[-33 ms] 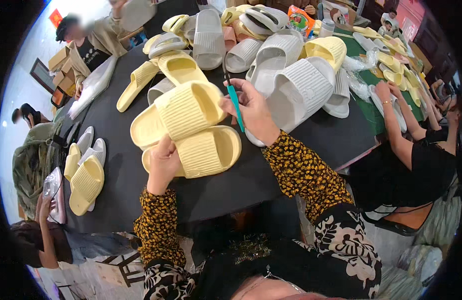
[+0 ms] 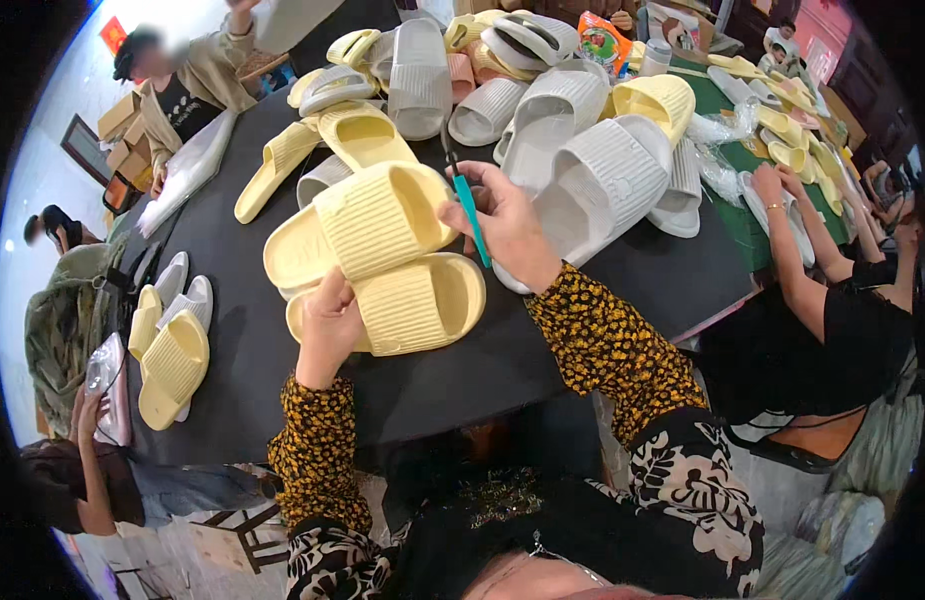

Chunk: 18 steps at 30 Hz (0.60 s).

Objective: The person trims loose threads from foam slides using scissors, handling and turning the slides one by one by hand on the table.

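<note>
My left hand point(image 2: 330, 325) is closed on a pair of pale yellow slide sandals, its thumb on top between their ribbed straps. The upper slide point(image 2: 367, 225) partly overlaps the lower slide point(image 2: 410, 305), toes to the right. In my right hand point(image 2: 512, 225) is a slim tool with a teal handle point(image 2: 469, 205) and a thin dark tip pointing away from me. Its exact kind is unclear. The fingertips of this hand are close to the upper slide's toe end; whether they touch it I cannot tell. A large grey slide point(image 2: 607, 180) lies just right of my right hand.
Yellow and grey slides are heaped along the far side of the black table point(image 2: 252, 340). More slides point(image 2: 172, 370) lie at the left. Across the far left, a person holds clear plastic point(image 2: 187, 170). At right, a co-worker's hands point(image 2: 772, 185) work over a green surface point(image 2: 722, 235).
The yellow slides in my left hand have shifted very slightly to the right. At the far left, the pale sheet by the person's raised hand has moved.
</note>
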{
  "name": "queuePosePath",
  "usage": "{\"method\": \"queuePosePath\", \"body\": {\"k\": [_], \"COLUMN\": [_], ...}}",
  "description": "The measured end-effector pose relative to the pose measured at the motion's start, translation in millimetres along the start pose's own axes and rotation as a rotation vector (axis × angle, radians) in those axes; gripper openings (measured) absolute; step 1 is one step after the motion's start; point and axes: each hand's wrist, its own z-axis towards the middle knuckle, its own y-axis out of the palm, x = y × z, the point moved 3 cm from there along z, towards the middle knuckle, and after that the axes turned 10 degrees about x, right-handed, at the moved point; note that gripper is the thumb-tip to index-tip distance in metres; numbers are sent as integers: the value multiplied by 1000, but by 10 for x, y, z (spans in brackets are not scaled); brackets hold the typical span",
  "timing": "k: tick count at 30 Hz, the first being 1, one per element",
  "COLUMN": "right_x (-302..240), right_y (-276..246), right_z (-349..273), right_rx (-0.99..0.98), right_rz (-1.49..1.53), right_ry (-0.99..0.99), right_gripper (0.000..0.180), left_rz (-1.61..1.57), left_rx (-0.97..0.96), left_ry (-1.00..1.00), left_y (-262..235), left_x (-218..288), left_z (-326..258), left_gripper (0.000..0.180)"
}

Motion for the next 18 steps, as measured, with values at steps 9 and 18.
{"method": "queuePosePath", "body": {"k": [9,18], "right_x": [146,158], "right_y": [-30,-48], "right_z": [41,86], "right_rx": [99,163], "right_rz": [92,191], "right_ry": [80,48], "right_gripper": [44,46], "left_rz": [-467,-213], "left_rx": [-34,68], "left_ry": [3,190], "left_y": [-11,195], "left_x": [76,178], "left_z": [-3,-471], "left_gripper": [48,44]}}
